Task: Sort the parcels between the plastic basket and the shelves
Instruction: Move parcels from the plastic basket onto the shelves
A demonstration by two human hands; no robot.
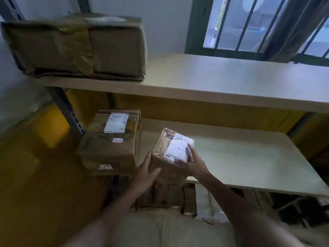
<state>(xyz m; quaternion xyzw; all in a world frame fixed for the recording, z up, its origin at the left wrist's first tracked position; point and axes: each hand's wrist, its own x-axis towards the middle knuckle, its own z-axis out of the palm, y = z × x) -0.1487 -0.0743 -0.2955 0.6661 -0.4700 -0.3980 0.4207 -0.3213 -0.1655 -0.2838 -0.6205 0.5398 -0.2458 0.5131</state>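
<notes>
While the upper shelf [231, 81] runs wide across the far side with only a big battered box [76, 47] at its left end, the lower shelf [249, 161] beneath it is where I am working. On its left end sits a medium box [110, 139], and just right of that, at the near edge, is the small parcel [165, 168], tilted and, I judge, only partly on the board. My left hand [146, 173] presses flat against its left side, fingers straight, while my right hand [192, 163] grips its near right corner, thumb lying across the shipping label [175, 149]. No plastic basket is in view. To do this well I should let the base come down flat, then slide it away from the lip so it stands beside the medium box without knocking it, label up. The glossy tape looks slippery, so the right hand should hold firm until the board takes the weight.
</notes>
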